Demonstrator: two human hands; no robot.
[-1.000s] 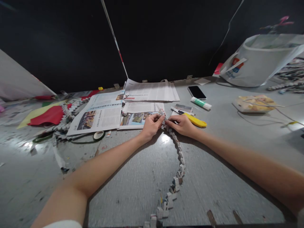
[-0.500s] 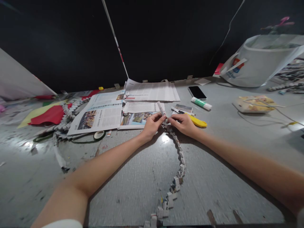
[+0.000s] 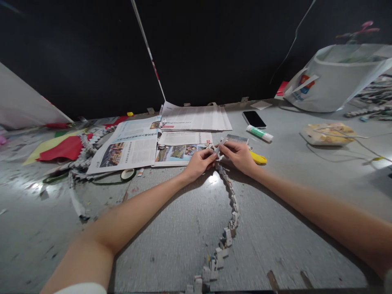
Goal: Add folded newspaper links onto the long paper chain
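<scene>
A long chain of folded newspaper strips (image 3: 234, 206) curves over the grey table from the front edge up to my hands. My left hand (image 3: 200, 163) is closed, pinching the far end of this chain between thumb and fingers. Just to its right, my right hand (image 3: 239, 156) pinches a pale paper strip (image 3: 218, 151) where it meets the chain's end. The fingertips almost touch and partly cover the join. Beside the right hand lies a yellow-handled cutter (image 3: 259, 158), partly hidden behind it.
Newspaper sheets (image 3: 128, 143) and a folded paper stack (image 3: 196, 116) lie beyond my hands. To the right are a glue stick (image 3: 259, 134), a phone (image 3: 254, 119), a yellow-patterned packet (image 3: 329, 134) and a white bag (image 3: 333, 81). A tape roll (image 3: 128, 174) and red paper (image 3: 61, 149) are left.
My right hand has shifted slightly up, covering more of the cutter. The paper strip that stood up between the hands now leans toward the right fingers.
</scene>
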